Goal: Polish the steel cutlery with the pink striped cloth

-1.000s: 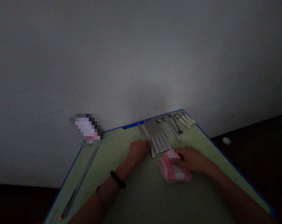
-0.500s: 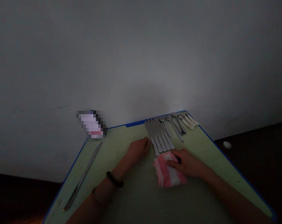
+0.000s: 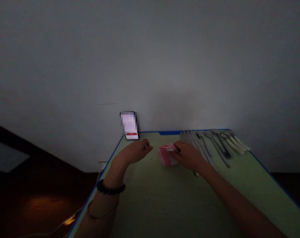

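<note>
In the head view my right hand (image 3: 189, 156) grips a folded pink-and-white cloth (image 3: 166, 156) over the far middle of the table. My left hand (image 3: 136, 151) is just left of the cloth, its fingers bent and slightly apart, and I see nothing in them. Close to the right hand lies a row of table knives (image 3: 187, 135), partly covered by that hand. Beside them rest several metal spoons or forks (image 3: 217, 145) and some pieces with pale handles (image 3: 235, 143). The single knife on the left side is hidden, apparently behind my left arm.
A phone (image 3: 130, 127) with a lit screen leans against the wall (image 3: 164, 66) at the table's far left corner. The pale green table (image 3: 179, 205) has a blue edge. A white cable (image 3: 58, 226) runs along the floor at the left.
My view has swung left, so the table contents sit further right. The left hand has moved left, away from the knife row; the right hand has carried the cloth leftward and further back.
</note>
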